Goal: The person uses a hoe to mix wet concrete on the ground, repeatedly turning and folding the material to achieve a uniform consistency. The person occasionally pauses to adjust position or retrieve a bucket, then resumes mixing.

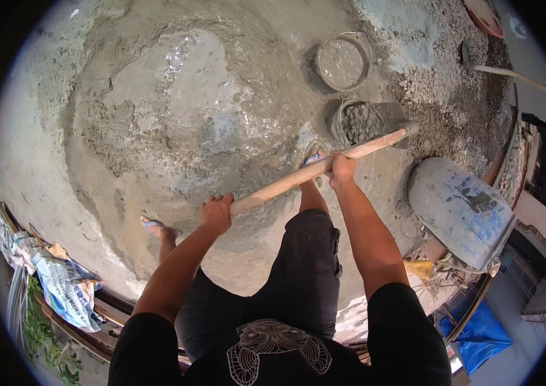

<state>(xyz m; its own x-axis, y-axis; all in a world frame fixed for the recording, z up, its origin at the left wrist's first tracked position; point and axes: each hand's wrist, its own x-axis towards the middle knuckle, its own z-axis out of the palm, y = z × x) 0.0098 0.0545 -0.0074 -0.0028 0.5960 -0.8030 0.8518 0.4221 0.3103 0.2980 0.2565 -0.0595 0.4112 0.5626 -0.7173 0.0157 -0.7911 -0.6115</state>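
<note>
I have both hands clenched around the wooden handle (315, 168) of a shovel. My left hand (216, 214) grips the near end, low and close to my body; my right hand (340, 168) grips farther up, about midway along the shaft. The handle's long axis runs from my left hand up and to the right, rising toward the shovel blade (385, 117), which sits past my right hand, so the right is the nearer grip to the load. The blade rests right at the rim of a bucket (353, 122) that holds grey gravelly mix. Just beyond it stands a second bucket (344, 62), filled with smooth wet slurry. To my left spreads a wide pool of wet concrete (183, 109) on the ground, and my feet in sandals stand at its near edge. A blue-and-grey drum (460, 211) lies on its side to my right, and another long-handled tool (501, 71) rests on the gravel farther off.
</note>
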